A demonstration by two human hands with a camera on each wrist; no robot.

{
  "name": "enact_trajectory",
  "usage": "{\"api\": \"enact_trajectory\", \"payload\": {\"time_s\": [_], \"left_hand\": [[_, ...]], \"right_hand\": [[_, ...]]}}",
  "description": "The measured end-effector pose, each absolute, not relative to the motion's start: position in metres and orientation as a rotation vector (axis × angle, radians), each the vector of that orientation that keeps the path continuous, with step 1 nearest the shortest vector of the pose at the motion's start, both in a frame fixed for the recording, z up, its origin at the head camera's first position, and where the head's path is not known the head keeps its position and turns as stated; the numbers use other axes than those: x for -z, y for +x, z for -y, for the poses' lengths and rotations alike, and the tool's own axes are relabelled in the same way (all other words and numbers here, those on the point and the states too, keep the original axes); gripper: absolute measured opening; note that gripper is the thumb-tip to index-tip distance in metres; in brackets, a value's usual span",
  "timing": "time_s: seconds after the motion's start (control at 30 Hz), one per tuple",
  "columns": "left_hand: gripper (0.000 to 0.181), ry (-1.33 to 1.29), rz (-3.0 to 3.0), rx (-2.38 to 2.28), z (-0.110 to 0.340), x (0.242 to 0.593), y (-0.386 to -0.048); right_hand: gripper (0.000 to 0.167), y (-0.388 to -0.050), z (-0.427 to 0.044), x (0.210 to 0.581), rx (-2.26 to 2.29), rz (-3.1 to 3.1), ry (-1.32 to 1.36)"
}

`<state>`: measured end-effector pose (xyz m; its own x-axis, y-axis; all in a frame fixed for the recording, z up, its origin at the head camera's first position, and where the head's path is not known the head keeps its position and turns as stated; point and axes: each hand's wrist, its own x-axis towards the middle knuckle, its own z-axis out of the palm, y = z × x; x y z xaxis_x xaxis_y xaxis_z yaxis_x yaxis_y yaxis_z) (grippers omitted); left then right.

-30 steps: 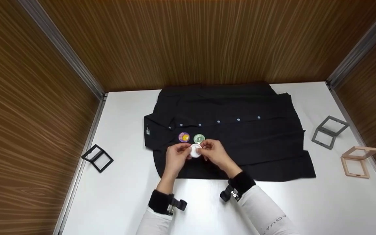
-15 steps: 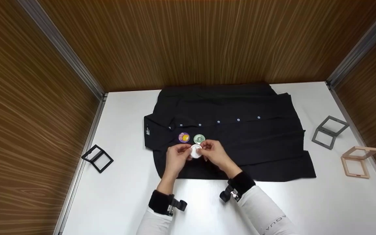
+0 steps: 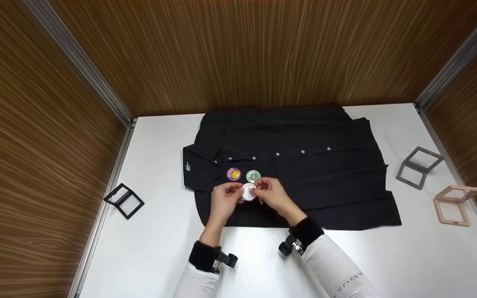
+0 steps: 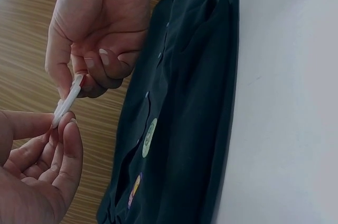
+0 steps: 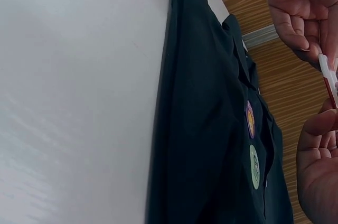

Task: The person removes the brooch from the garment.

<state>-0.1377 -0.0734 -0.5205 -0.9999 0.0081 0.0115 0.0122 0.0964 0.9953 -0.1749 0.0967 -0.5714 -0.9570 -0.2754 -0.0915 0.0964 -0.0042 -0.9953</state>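
A white round badge, its white back facing up in the head view, is pinched between both hands above a black shirt. The left hand grips its left edge and the right hand its right edge, thumbs on the white side. From the side, the left wrist view shows the badge as a thin white disc; in the right wrist view a red face shows on the badge. Just beyond the hands, a purple badge and a green badge lie on the shirt side by side.
On the white table, a black folding frame stands open at the left. A grey frame and a beige frame stand open at the right. Wood-patterned panels enclose the back and sides.
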Motion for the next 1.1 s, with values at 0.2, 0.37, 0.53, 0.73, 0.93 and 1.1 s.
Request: {"api": "enact_trajectory", "payload": {"time_s": [0.2, 0.37, 0.53, 0.73, 0.93, 1.1], "left_hand": [[0.014, -0.017, 2.308, 2.125, 0.073, 0.527, -0.14], [0.013, -0.005, 2.307, 2.135, 0.074, 0.532, -0.142], [0.015, -0.033, 2.322, 2.134, 0.076, 0.522, -0.14], [0.017, -0.06, 2.293, 2.172, 0.079, 0.521, -0.142], [0.019, -0.06, 2.275, 2.184, 0.079, 0.522, -0.143], [0.02, -0.05, 2.287, 2.162, 0.079, 0.519, -0.142]], "right_hand": [[0.003, -0.166, -0.096, 0.549, 2.044, -2.021, -0.221], [0.004, -0.164, -0.096, 0.546, 2.053, -2.015, -0.23], [0.008, -0.165, -0.098, 0.545, 2.02, -2.037, -0.243], [0.014, -0.166, -0.101, 0.543, 2.046, -2.012, -0.278], [0.014, -0.165, -0.102, 0.54, 2.074, -2.011, -0.334], [0.014, -0.163, -0.102, 0.537, 2.022, -2.109, -0.411]]}}
